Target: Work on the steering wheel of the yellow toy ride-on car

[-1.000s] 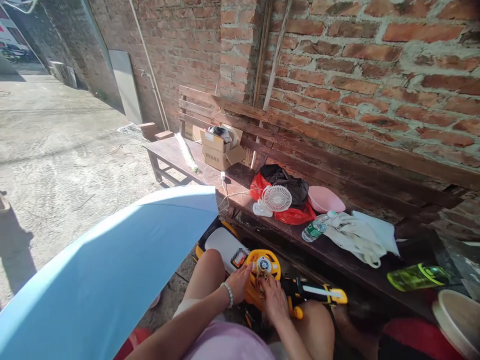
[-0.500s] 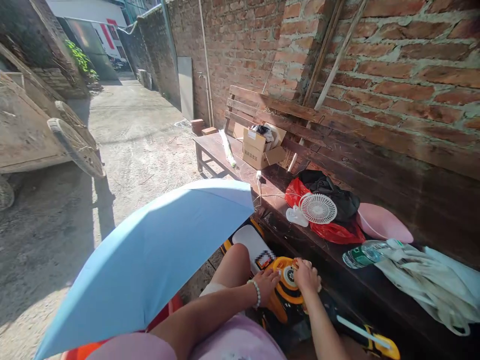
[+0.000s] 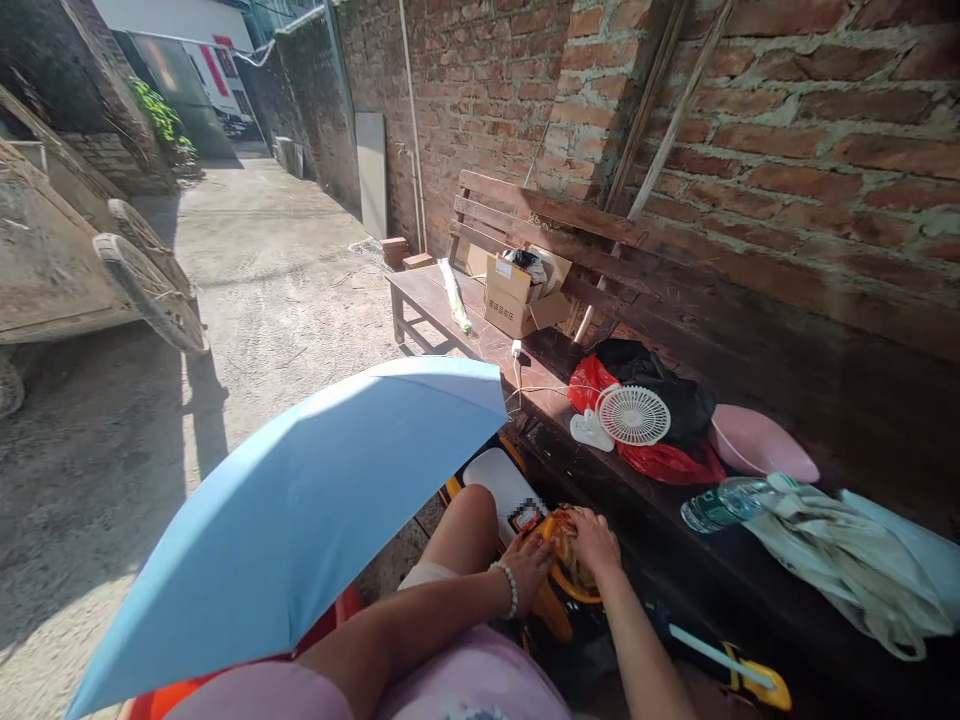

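Yellow-orange wheel (image 3: 577, 590); white bead bracelet (image 3: 511, 588); lilac-pink shirt (image 3: 480, 680); light blue umbrella (image 3: 300, 500); white fan (image 3: 634, 415); bright red bag (image 3: 667, 466); black cloth (image 3: 679, 390); pink basin (image 3: 761, 442); tan carton (image 3: 505, 295); dark reddish-brown bench (image 3: 544, 378); orange-red brick wall (image 3: 810, 130) lined with grey

At the lower centre of the frame, the left hand (image 3: 529, 570), wearing a bracelet (image 3: 511, 590), lies at the left side of a yellow wheel (image 3: 586, 596); the right hand (image 3: 598, 545) is at its upper right, grip unclear. A blue umbrella (image 3: 322, 500) fills the lower left. Across centre and right runs a bench (image 3: 420, 290) bearing a box (image 3: 507, 303), fan (image 3: 634, 415), red bag (image 3: 664, 464), pink basin (image 3: 761, 445), bottle (image 3: 716, 507) and cloth (image 3: 847, 560). A cart (image 3: 52, 250) stands at left.
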A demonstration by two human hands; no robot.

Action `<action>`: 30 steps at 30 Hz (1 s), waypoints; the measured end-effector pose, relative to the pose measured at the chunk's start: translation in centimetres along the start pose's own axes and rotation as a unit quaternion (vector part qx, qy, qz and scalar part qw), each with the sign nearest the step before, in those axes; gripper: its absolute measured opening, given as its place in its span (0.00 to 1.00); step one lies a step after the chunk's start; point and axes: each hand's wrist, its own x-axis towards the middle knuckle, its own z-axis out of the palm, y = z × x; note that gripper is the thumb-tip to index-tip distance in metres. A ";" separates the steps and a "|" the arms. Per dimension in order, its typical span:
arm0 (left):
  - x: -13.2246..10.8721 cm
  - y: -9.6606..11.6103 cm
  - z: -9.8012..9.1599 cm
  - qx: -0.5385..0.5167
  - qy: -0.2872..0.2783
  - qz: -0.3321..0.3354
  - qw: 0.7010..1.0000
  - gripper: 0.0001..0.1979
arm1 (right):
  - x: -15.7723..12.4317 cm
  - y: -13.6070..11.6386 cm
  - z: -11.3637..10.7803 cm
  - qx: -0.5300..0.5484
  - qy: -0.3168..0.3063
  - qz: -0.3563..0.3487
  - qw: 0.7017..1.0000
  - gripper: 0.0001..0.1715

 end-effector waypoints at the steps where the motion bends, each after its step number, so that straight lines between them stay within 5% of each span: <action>1: 0.1 0.0 0.0 -0.002 -0.003 0.000 1.000 0.55 | -0.1 0.9 0.3 -0.003 0.007 0.037 0.999 0.33; 7: 0.3 -0.3 0.3 -0.014 0.002 -0.014 1.000 0.57 | -3.0 3.5 3.4 0.000 0.027 0.175 0.984 0.28; 13: 0.2 -0.5 -0.3 -0.052 0.020 -0.030 0.998 0.49 | -8.5 0.4 6.6 0.017 0.010 0.160 0.987 0.29; 18: 1.4 -0.3 -1.6 -0.137 0.123 -0.063 0.981 0.43 | -10.6 -0.7 7.2 0.085 -0.007 0.139 0.987 0.31; 22: 2.1 -0.5 -2.7 -0.148 0.059 -0.079 0.984 0.41 | -9.0 1.5 5.4 0.172 0.015 0.123 0.977 0.32; 26: 1.9 -0.8 -3.9 -0.115 0.015 -0.070 0.991 0.37 | -5.0 3.2 2.4 0.166 0.103 0.192 0.962 0.36; 30: 1.6 -0.3 -4.5 -0.038 -0.017 -0.069 0.997 0.41 | -1.3 0.7 0.2 0.123 0.029 0.242 0.962 0.32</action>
